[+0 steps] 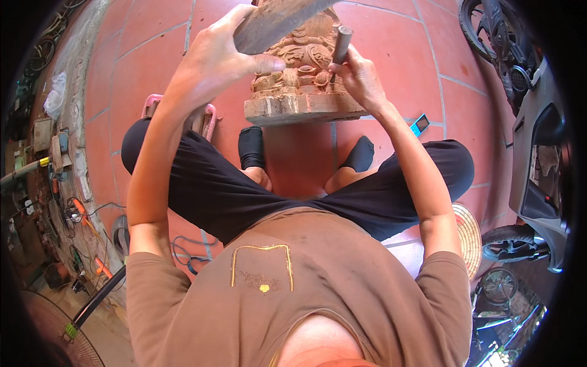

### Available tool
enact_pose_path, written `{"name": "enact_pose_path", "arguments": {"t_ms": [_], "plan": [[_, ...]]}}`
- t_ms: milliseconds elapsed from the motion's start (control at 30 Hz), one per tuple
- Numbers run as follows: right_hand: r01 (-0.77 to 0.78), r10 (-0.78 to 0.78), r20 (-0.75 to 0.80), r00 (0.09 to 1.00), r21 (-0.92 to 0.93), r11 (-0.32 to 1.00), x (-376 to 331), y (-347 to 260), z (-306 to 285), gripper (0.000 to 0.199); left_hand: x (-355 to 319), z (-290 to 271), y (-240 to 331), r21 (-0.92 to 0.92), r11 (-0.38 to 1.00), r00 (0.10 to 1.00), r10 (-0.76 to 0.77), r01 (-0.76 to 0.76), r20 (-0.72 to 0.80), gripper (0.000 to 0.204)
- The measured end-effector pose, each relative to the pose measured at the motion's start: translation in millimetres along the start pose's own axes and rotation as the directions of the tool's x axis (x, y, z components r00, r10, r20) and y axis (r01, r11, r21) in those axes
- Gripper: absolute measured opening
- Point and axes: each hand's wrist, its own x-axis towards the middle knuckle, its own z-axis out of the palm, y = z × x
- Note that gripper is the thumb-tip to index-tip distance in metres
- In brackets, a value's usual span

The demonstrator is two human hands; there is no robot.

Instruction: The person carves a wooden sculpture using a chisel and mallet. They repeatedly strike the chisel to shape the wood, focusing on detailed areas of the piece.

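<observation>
A reddish-brown carved wooden sculpture (302, 76), with rounded relief figures on a thick block base, stands on the floor in front of my feet. My left hand (223, 52) is closed about the near end of a worn, bar-shaped wooden mallet (275, 25), its thumb stretched out along the lower side. The mallet slants up to the right and covers part of the carving's upper area. At the sculpture's right side my right hand (361, 76) grips a chisel (342, 46) with a round handle, held roughly upright. Its lower end points down at the carving near the base.
Red floor tiles (397, 37) surround the carving. A small blue device (420, 125) lies right of my right foot. A pink-framed stool (211, 122) is beside my left knee. Tools and cords (79, 208) line the left wall; a motorbike (538, 159) stands right, near a woven round item (468, 238).
</observation>
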Motion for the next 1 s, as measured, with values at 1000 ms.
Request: {"name": "enact_pose_path", "arguments": {"t_ms": [1000], "plan": [[-0.106, 0.051, 0.105, 0.993, 0.628, 0.771, -12, -16, 18, 0.023, -106, 81, -14, -0.864, 0.04, 0.808, -0.377, 0.502, 0.452, 0.062]]}}
